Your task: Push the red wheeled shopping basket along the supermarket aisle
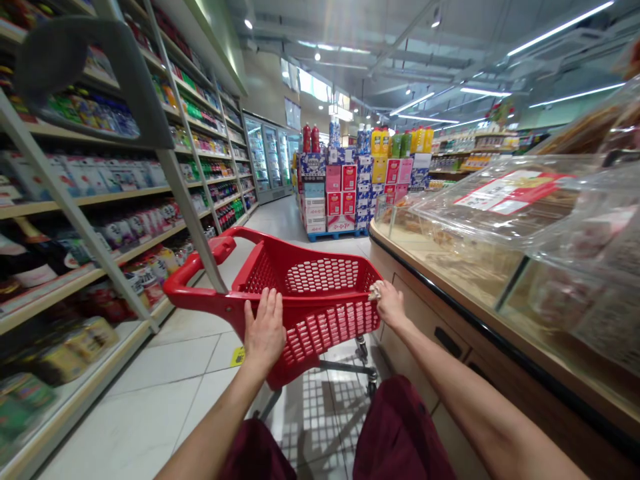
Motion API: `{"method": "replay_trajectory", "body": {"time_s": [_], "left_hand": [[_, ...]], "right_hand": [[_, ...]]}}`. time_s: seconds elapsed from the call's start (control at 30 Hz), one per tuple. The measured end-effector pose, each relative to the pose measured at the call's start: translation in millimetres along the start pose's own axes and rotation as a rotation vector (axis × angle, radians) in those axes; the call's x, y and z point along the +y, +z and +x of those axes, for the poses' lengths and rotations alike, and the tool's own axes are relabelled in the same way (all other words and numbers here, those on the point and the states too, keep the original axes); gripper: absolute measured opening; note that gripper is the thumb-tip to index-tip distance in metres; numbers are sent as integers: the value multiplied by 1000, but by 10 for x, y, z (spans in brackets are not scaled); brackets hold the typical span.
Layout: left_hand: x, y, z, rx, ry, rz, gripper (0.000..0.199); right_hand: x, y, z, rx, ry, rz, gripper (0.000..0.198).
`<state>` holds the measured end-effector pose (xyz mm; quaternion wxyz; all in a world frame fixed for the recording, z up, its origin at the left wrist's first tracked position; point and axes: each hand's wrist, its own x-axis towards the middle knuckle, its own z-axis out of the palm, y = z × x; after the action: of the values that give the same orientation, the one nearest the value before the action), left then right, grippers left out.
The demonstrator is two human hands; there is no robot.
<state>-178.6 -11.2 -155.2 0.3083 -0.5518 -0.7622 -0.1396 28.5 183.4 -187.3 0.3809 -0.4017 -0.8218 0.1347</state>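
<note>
The left hand (265, 330) lies flat against the near side of the red shopping cart (327, 305), fingers straight with their tips at the rim, while the right hand (391, 305) pinches a small, pale, crumpled item (375, 289) at the cart's front corner. The cart stands on the tiled floor (155, 383) between shelves of drinks (120, 193) and a wooden bench (430, 313) carrying clear plastic packages (480, 193), with stacked boxes (341, 202) farther ahead in the aisle

Shopping cart (320, 308): red, lattice sides. Trousers (400, 433): maroon. Pallet (338, 234): blue. Floor tiles (165, 373): whitish. Counter edge (475, 321): black. Floor sticker (238, 357): yellow, apparently with dark markings.
</note>
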Motion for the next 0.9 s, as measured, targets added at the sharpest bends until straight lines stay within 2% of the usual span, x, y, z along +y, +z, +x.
{"method": "replay_trajectory", "body": {"time_s": [0.1,0.17,0.23,0.3,0.37,0.53,0.6,0.73,0.8,0.9], "left_hand": [[-16,-5,7,-9,18,1,59],[-35,-26,4,-7,21,4,57],[-56,-44,-9,6,8,9,57],[-65,-48,-24,19,-12,15,58],[-59,-45,-30,15,-15,16,59],[-105,-83,-6,5,-1,19,57],[-170,-115,-3,28,-31,35,58],[-260,-126,-7,36,-50,80,59],[-259,-109,-2,32,-52,92,58],[-257,-110,4,38,-45,89,57]], "right_hand": [[-263,139,-27,-124,-131,-9,47],[-330,151,-29,-192,-200,-11,49],[-236,53,-2,-185,-97,-59,48],[-100,-65,37,-126,86,-114,46],[-95,-85,58,-102,147,-129,45],[-592,193,12,-239,-174,-26,46],[-626,178,25,-239,-155,-37,45],[-514,30,103,-153,51,-100,39],[-662,95,98,-166,20,-89,35],[-1042,316,35,-227,-152,-34,37]]}}
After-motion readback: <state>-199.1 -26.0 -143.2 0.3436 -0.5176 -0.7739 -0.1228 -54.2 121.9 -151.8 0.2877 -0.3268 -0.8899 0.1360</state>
